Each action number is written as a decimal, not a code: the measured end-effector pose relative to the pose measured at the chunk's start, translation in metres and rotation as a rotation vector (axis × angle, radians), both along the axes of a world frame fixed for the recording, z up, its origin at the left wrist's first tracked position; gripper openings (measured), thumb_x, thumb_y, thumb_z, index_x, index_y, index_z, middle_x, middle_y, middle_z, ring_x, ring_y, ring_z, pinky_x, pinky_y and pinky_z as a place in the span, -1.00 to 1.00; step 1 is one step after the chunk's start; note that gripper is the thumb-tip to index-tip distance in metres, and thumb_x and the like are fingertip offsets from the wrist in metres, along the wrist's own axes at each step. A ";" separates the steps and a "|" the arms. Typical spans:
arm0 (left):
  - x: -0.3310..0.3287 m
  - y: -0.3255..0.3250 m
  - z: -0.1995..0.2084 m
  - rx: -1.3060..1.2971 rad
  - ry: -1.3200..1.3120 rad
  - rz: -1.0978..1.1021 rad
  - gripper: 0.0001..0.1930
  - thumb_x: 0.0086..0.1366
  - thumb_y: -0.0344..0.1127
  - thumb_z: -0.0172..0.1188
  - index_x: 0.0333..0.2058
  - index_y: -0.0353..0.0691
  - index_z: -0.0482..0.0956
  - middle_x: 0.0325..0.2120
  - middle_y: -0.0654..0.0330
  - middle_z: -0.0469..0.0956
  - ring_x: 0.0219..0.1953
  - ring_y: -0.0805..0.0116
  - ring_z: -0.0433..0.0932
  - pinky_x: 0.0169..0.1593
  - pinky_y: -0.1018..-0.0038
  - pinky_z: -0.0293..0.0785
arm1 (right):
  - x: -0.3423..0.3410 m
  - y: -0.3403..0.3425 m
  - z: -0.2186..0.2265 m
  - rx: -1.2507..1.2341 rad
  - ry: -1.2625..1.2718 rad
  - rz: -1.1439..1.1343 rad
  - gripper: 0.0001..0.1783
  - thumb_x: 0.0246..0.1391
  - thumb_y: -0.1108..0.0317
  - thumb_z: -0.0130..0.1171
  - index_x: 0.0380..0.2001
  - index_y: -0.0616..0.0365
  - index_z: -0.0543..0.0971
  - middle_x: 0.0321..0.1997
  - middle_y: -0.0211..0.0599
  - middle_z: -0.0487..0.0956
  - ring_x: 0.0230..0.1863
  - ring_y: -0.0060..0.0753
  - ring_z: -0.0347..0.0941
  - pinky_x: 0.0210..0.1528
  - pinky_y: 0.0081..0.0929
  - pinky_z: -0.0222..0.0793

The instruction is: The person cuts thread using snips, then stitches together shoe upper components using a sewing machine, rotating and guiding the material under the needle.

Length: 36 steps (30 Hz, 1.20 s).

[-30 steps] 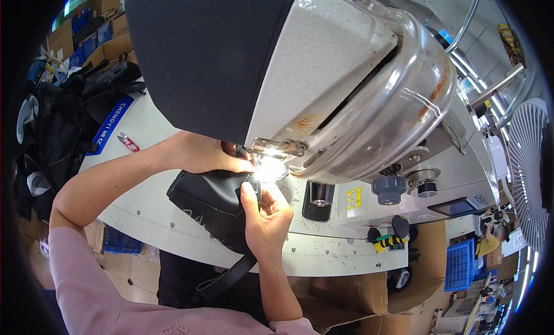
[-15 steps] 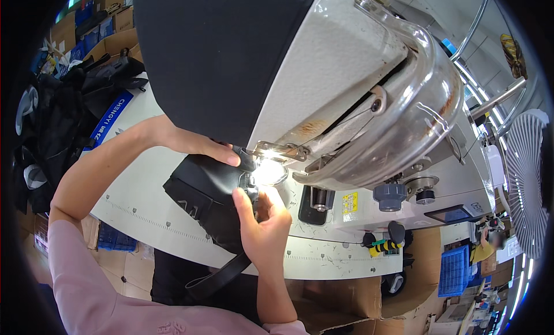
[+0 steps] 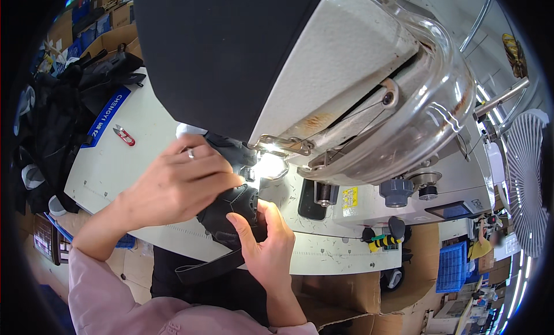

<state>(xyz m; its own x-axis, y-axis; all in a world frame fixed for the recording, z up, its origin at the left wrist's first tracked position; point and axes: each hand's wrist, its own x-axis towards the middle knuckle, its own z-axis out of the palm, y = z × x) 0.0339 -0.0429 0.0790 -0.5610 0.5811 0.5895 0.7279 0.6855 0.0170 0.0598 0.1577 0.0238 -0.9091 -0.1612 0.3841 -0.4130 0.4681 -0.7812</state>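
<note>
A black bag-like piece [image 3: 231,216] with a smooth dark surface lies on the white table under the lit needle area of a sewing machine [image 3: 323,133]. From its near side a black strap [image 3: 209,267] hangs over the table edge. My left hand [image 3: 182,176], with a ring on one finger, lies over the piece's left side, its fingertips pinching the material just left of the bright lamp spot. My right hand [image 3: 268,239] grips the piece's right side, thumb on top and fingers behind it. Glare hides the needle and the stitching spot.
Red-handled thread snips [image 3: 124,136] lie on the table at left, near a heap of black pieces [image 3: 55,133]. A dark phone [image 3: 312,202] rests beside the machine. Cardboard boxes [image 3: 340,291] stand below the table, with a blue basket [image 3: 453,267] and a fan [image 3: 526,179] to the right.
My left hand has swung nearer and turned back-up over the piece, uncovering the red snips. The bag-like piece has turned and shifted right; my right hand keeps its hold slightly lower.
</note>
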 end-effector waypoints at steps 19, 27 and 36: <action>-0.024 0.009 -0.040 0.157 0.270 -0.044 -0.84 0.05 -0.26 0.29 -0.37 -0.11 0.63 -0.40 0.28 0.46 -0.37 0.35 0.43 -0.19 0.38 0.33 | -0.005 0.011 -0.001 0.063 0.020 0.020 -0.62 0.03 0.17 0.37 -0.27 0.25 0.53 -0.50 -0.31 0.54 -0.52 -0.45 0.46 -0.43 -0.53 0.35; -0.033 0.010 -0.036 0.202 0.311 -0.050 -0.87 -0.04 -0.29 0.32 -0.52 -0.14 0.55 -0.46 0.28 0.46 -0.37 0.34 0.45 -0.18 0.38 0.30 | -0.012 0.012 0.001 0.040 -0.006 0.002 -0.63 0.02 0.22 0.39 -0.25 0.28 0.55 -0.53 -0.32 0.54 -0.52 -0.55 0.42 -0.42 -0.57 0.34; -0.042 0.005 -0.046 0.291 0.215 -0.038 -0.90 -0.07 -0.32 0.31 -0.52 -0.12 0.59 -0.46 0.31 0.48 -0.36 0.34 0.45 -0.16 0.36 0.27 | -0.017 0.010 0.007 0.086 -0.032 -0.013 -0.60 -0.02 0.21 0.42 -0.24 0.30 0.57 -0.56 -0.34 0.51 -0.53 -0.56 0.37 -0.43 -0.57 0.32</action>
